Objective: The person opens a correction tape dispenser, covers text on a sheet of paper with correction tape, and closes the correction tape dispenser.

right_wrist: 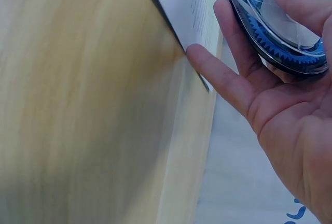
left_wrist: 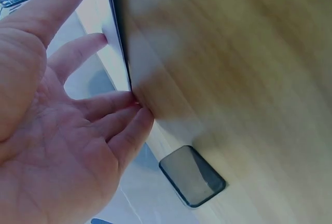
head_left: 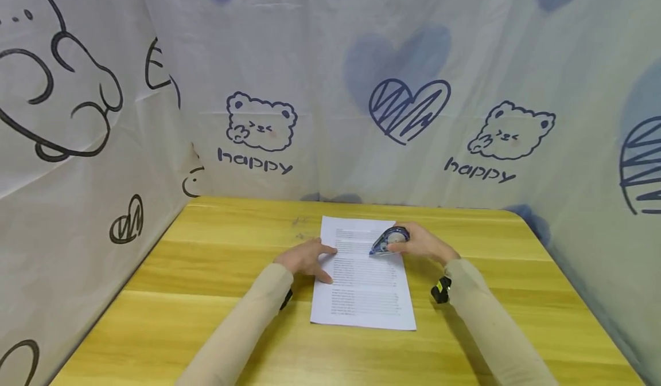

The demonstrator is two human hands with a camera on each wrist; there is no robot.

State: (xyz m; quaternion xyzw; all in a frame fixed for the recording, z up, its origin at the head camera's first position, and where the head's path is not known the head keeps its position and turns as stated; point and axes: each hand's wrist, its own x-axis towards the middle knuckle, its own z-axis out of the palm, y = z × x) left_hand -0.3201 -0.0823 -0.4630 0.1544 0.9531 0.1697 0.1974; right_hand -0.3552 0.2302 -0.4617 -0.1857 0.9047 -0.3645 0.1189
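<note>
A white sheet of printed paper (head_left: 364, 311) lies flat on the wooden table, covered in lines of text. My left hand (head_left: 308, 258) rests at its left edge, thumb and index finger spread onto the page. In the left wrist view the other fingers of the left hand (left_wrist: 78, 110) touch the paper's edge and the tabletop. My right hand (head_left: 426, 241) grips a correction tape (head_left: 389, 240) with a clear and dark blue case, its tip pointing down-left at the upper text. Blue gear teeth inside the correction tape (right_wrist: 280, 47) show in the right wrist view.
The yellow wood-grain table (head_left: 217, 260) ends at a white curtain (head_left: 320, 88) printed with hearts and bears. A small dark-rimmed rectangular object (left_wrist: 192, 176), kind unclear, shows near the table edge in the left wrist view. A black device (head_left: 441, 289) is on the right wrist.
</note>
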